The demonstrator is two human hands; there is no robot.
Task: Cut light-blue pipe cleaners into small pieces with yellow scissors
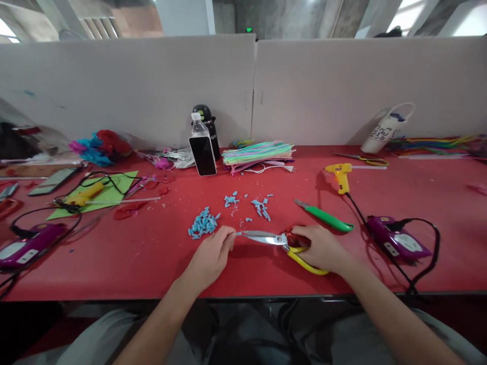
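Observation:
My right hand [319, 246] is closed round the red and yellow handles of a pair of scissors [266, 238], whose blades point left. At the blade tips my left hand [213, 253] pinches a small light-blue piece [238, 233], mostly hidden by the fingers. Just beyond the left hand lies a pile of short blue cut pieces [203, 223]. Two smaller groups of blue pieces, one at the back [231, 199] and one to the right [261, 208], lie beyond the scissors with white crumbs between them.
A green-handled cutter [327, 218] and a yellow glue gun [340, 176] lie to the right, near a purple power strip [397, 240] with a black cord. Behind are a bundle of pastel stems [258, 154], a phone [203, 155] propped on bottles, and a white bottle [382, 133].

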